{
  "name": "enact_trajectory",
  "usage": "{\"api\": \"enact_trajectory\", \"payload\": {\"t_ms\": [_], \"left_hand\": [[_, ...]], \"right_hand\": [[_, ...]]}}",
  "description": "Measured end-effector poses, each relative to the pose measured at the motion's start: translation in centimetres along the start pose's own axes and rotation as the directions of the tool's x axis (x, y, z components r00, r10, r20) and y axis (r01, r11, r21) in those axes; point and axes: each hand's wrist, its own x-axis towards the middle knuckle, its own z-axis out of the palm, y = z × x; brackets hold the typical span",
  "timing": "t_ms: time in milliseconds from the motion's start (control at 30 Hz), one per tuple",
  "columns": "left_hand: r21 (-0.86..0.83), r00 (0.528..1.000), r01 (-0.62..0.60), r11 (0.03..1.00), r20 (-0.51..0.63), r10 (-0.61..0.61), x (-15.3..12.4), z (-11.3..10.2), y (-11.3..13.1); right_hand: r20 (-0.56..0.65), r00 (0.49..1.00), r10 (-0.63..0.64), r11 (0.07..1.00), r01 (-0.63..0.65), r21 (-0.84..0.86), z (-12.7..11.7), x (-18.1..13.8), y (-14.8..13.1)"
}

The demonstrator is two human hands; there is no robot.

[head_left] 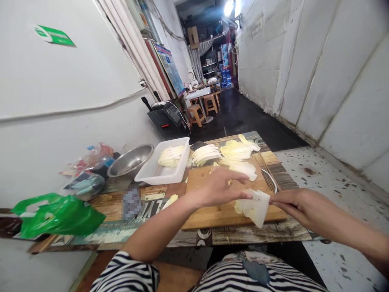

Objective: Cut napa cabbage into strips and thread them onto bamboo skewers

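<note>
A piece of napa cabbage leaf (257,207), white with a pale yellow frilled edge, hangs tilted over the near right part of a wooden cutting board (209,217). My right hand (299,205) has its fingertips pinched at the leaf's right edge; whether a thin skewer is also between them I cannot tell. My left hand (217,186) reaches over the board, index finger and thumb apart, with the thumb tip at the leaf's upper left edge. Loose cabbage leaves (237,150) lie at the board's far side, beside a layered bundle of cabbage (206,154). Thin skewers (265,166) lie right of them.
A white plastic tub (146,175) holding cabbage stands left of the board, next to a steel bowl (130,162). Plastic bags and a green bag (60,217) occupy the table's left end. Walls rise on both sides; stools (196,114) stand farther back.
</note>
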Motion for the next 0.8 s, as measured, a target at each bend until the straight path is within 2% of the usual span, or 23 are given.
{"api": "enact_trajectory", "payload": {"t_ms": [67,167,300,500,567,633,700,733,800], "left_hand": [[-0.062,0.995,0.063,0.996,0.085,-0.058,0.6,0.7,0.0],[-0.023,0.978,0.141,0.990,0.156,-0.136,1.1,1.2,0.3],[-0.061,0.971,0.188,0.980,0.161,-0.176,1.2,1.3,0.2],[-0.166,0.960,0.206,0.964,0.223,-0.167,1.3,1.4,-0.5],[-0.166,0.981,0.143,0.976,0.157,-0.117,1.4,0.2,-0.7],[-0.124,0.998,0.066,0.990,-0.004,-0.067,1.1,-1.4,-1.7],[-0.022,0.985,0.055,0.998,-0.162,-0.058,0.4,-2.5,-3.5],[0.046,0.977,0.085,0.995,-0.201,-0.074,-0.1,-2.6,-4.8],[0.188,0.981,0.152,0.970,-0.152,-0.124,-1.1,-1.9,-7.5]], "right_hand": [[0.070,0.997,-0.020,1.000,0.020,0.005,0.7,0.6,0.2],[0.123,0.992,-0.034,0.999,0.033,0.012,1.5,0.8,0.7],[0.186,0.981,-0.047,0.998,0.037,0.052,1.6,0.5,1.2],[0.197,0.980,-0.036,0.986,0.004,0.164,1.9,0.1,2.2],[0.220,0.975,-0.010,0.982,-0.032,0.184,1.8,-0.6,3.5],[0.229,0.972,0.050,0.979,-0.093,0.184,1.3,-1.7,5.1],[0.183,0.974,0.134,0.972,-0.165,0.168,0.6,-3.2,6.8],[0.132,0.976,0.174,0.969,-0.194,0.156,0.3,-3.9,7.5],[-0.046,0.973,0.226,0.971,-0.221,0.095,0.0,-5.2,8.7]]}}
